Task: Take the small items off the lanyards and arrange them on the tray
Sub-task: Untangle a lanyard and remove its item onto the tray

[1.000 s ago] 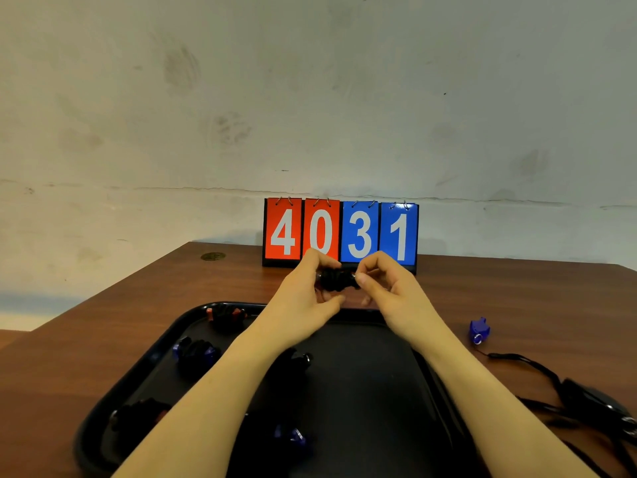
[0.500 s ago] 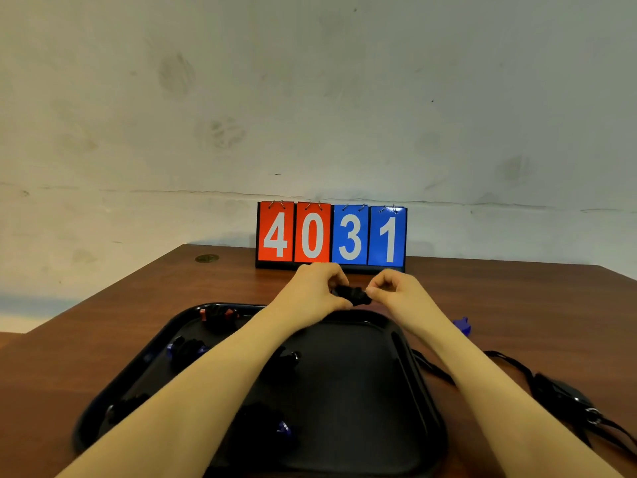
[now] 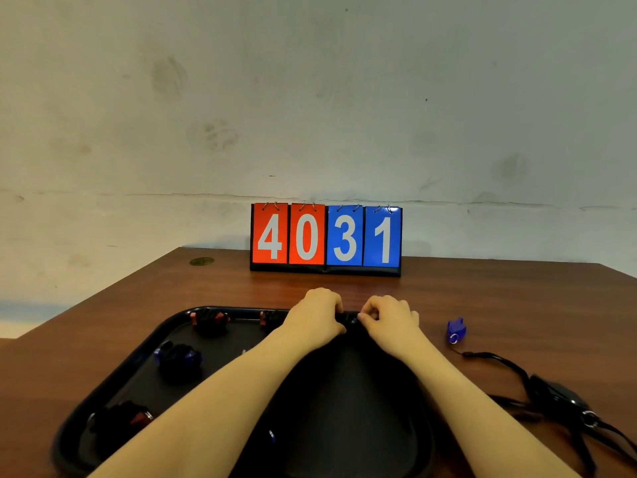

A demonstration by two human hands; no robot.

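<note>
Head view: left hand [image 3: 317,317] and right hand [image 3: 389,319] both pinch a small black item [image 3: 350,319] between them, centre frame, right over the tray [image 3: 113,370] far rim. Equally near, so it likely drops straight down.

Small black item [image 3: 351,319] pinched between both hands at black tray [image 3: 113,377] far rim; blue item [image 3: 456,330] on lanyard [image 3: 499,360], right of the grip.

Left hand [image 3: 315,313], right hand [image 3: 391,317]: fingers curled.
</note>
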